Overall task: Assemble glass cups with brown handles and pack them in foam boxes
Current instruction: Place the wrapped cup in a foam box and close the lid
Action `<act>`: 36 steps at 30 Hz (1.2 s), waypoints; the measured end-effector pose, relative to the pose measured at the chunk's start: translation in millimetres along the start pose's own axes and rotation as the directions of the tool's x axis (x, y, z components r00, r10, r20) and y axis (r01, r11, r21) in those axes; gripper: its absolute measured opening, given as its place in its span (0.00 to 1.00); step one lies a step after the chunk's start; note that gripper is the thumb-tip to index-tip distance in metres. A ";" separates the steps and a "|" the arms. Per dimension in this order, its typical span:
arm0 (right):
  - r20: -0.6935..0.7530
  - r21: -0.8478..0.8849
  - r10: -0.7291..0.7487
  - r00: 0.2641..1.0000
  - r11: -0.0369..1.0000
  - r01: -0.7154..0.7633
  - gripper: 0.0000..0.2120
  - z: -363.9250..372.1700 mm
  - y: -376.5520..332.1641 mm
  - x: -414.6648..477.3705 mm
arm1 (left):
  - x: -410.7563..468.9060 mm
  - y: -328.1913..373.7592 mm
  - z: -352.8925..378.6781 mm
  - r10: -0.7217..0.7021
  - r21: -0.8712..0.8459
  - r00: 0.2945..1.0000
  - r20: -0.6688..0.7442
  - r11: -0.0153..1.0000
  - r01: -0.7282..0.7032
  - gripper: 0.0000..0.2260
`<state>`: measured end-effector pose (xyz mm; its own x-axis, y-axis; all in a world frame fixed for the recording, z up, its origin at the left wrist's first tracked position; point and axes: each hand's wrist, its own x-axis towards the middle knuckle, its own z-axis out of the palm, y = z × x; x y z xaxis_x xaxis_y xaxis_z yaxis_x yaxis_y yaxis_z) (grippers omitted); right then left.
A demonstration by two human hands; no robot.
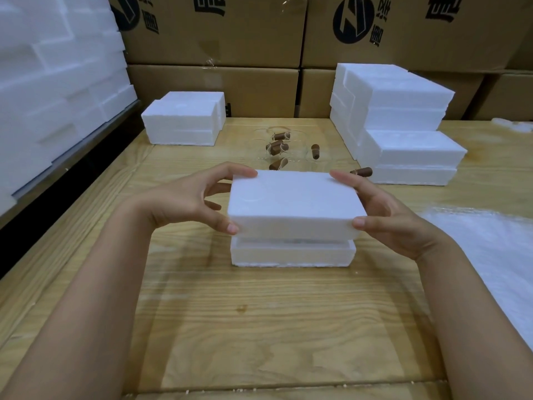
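The person seems to be closing a foam box. The left hand (190, 197) and the right hand (386, 212) are each gripping one end of the flat white foam lid (294, 200), with thumbs on the near edge and fingers curled over the far edge. The lid is hanging just above the white foam box bottom (291, 254), which is sitting on the pale wooden desk (259, 327). A thin gap is showing between them, and what is inside is hidden. Next, the lid probably needs to go straight down with its edges lining up, then get a soft push, since foam breaks easily. Behind the box, clear glass cups with brown handles (278, 147) are lying loose. A tall stack of white foam boxes (403, 134) is standing on the right and a smaller foam stack (181, 122) on the left, both well apart from the hands. Nothing is blocking the way down.
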<state>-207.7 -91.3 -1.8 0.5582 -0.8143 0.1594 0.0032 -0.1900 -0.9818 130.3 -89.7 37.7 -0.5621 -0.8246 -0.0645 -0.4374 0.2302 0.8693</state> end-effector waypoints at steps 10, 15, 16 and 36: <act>0.034 -0.073 0.060 0.998 0.996 -0.058 0.32 -0.9 -0.7 -1.1 | 3.0 -12.5 0.7 -0.045 -0.001 0.997 0.067 0.999 0.045 0.38; 0.049 -0.106 0.112 0.993 0.989 -0.107 0.31 -3.4 0.7 -3.3 | 6.7 -19.2 4.5 -0.039 -0.042 0.996 0.082 0.998 0.042 0.38; 0.057 -0.107 0.129 0.990 0.987 -0.122 0.31 -4.1 0.6 -4.0 | 7.3 -19.5 4.9 -0.041 -0.061 0.996 0.084 0.997 0.046 0.39; -0.045 -0.004 0.209 0.977 0.978 -0.209 0.29 -4.8 12.5 -4.1 | -1.0 -39.1 27.8 -0.026 -0.274 1.000 0.001 0.961 0.025 0.42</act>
<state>-213.9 -93.0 -14.3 0.5087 -0.8598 -0.0447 -0.1174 -0.0178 -0.9929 128.5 -83.6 -9.9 -0.5510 -0.8300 -0.0873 -0.2425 0.0592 0.9683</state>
